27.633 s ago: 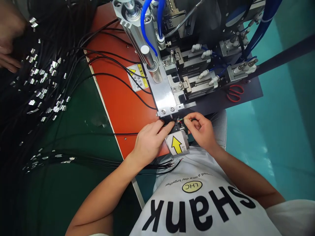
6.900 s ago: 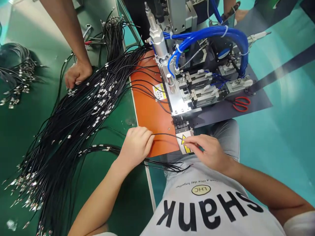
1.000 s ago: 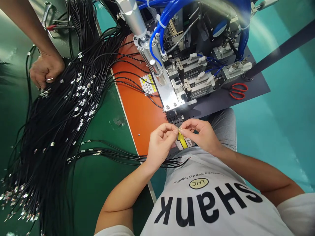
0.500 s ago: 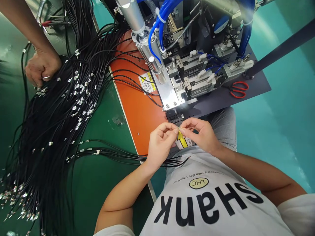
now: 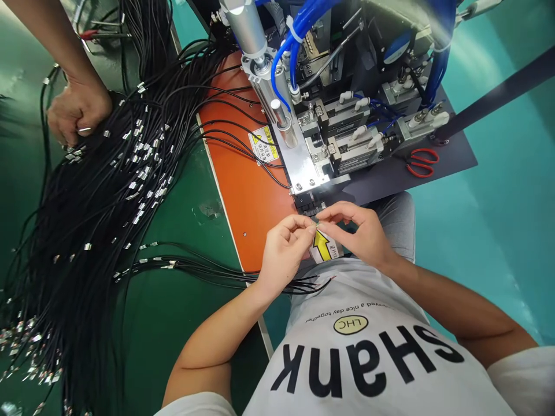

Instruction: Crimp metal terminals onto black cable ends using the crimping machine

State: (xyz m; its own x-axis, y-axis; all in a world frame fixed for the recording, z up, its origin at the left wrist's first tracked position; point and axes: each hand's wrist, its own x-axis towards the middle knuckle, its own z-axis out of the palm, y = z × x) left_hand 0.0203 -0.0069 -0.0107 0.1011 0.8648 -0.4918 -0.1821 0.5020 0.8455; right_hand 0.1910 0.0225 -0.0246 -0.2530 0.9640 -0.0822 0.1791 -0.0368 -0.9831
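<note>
My left hand [image 5: 284, 251] and my right hand [image 5: 362, 234] meet just in front of the machine's black jaw block [image 5: 309, 203]. Both are closed in a pinch on the tip of a thin cable end [image 5: 316, 225], whose fine wires show between the fingertips. Under the fingers lies a white label with a yellow arrow [image 5: 323, 247]. A small bunch of black cables [image 5: 208, 271] runs from the green table to my lap, below my left wrist.
A large heap of black cables with metal clips [image 5: 99, 190] covers the green table at left, where another person's hand [image 5: 78, 112] grips some. The orange plate [image 5: 251, 196] bears the machine with blue hoses [image 5: 295, 29]. Red scissors [image 5: 420, 162] lie at right.
My hands stay pinched together on the cable tip, shifted slightly toward the jaw block. The other person's hand at far left has barely moved.
</note>
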